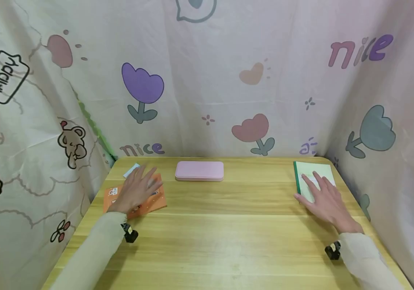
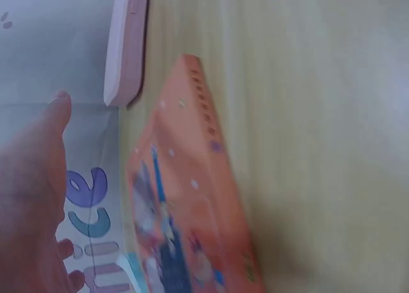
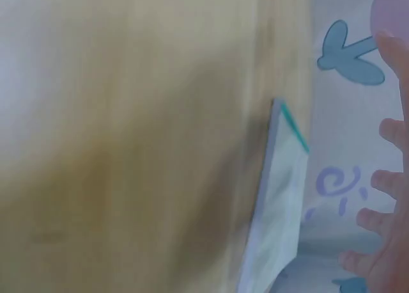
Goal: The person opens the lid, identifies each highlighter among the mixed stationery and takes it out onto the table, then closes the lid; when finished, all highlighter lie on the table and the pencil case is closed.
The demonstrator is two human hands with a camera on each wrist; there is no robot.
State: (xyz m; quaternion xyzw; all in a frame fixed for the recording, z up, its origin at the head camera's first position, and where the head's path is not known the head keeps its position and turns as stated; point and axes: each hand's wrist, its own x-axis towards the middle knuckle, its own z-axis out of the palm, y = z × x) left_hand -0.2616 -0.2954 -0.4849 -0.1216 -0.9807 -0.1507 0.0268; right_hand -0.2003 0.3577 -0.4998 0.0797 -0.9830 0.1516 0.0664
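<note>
Notebook (image 1: 310, 168) lies below the spread right hand (image 1: 323, 199). Below the left hand (image 1: 134, 191), also spread, lies an orange book (image 1: 158, 200); right of that hand, a pink case (image 1: 199, 171).

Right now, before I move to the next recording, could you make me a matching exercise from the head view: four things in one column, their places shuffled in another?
Things
1. Orange book
2. Pink case
3. Green-spined notebook
4. Purple tulip print

Places in the head view
A. On the curtain behind the table
B. Partly covered by the right hand
C. Partly covered by the left hand
D. On the table, between the two hands

Pairs: 1-C, 2-D, 3-B, 4-A
</note>
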